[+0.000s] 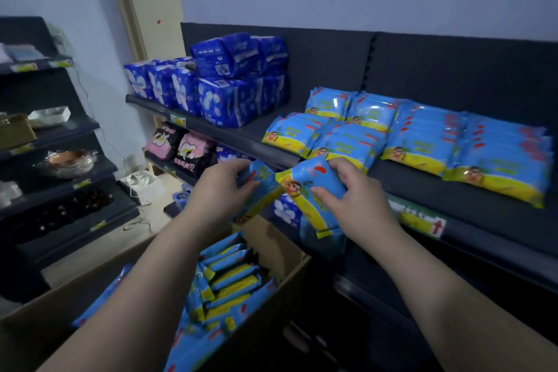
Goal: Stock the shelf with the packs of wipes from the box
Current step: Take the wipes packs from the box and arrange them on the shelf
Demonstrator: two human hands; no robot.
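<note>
Packs of wipes (422,142) lying flat in rows on the dark shelf (428,190), near dark blue packages (235,93); more packs (229,281) on edge in the open cardboard box (283,248) below. One pack (267,183) gripped by curled fingers of the left hand (225,187), a second pack (302,202) clasped between thumb and fingers of the right hand (353,199), the two touching above the box, just before the shelf edge.
</note>
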